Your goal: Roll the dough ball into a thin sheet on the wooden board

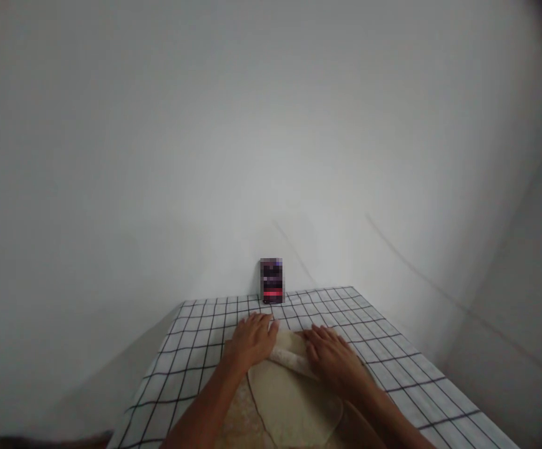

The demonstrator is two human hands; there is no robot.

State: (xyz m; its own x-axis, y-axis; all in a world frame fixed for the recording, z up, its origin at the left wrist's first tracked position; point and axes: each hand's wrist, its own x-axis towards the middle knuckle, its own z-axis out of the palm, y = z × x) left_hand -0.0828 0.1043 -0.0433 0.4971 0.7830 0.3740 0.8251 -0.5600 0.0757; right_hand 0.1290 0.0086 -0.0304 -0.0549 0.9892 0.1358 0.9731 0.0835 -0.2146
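A flour-dusted rolling pin (294, 362) lies slantwise across a wide sheet of pale dough (294, 405). My left hand (253, 340) rests palm down over the pin's left end, its fingers stretched forward. Over the right end lies my right hand (333, 355), also palm down with the fingers extended. Both hands hide the pin's ends. Under the dough is a brown board (236, 418), its surface whitish in places, and a dark line runs down it near the dough's left edge.
A white cloth with a black grid (186, 355) covers the table. At its far edge a small pixelated dark upright object (272, 282) leans against the white wall (271, 156). The grey side wall (523, 280) stands to the right.
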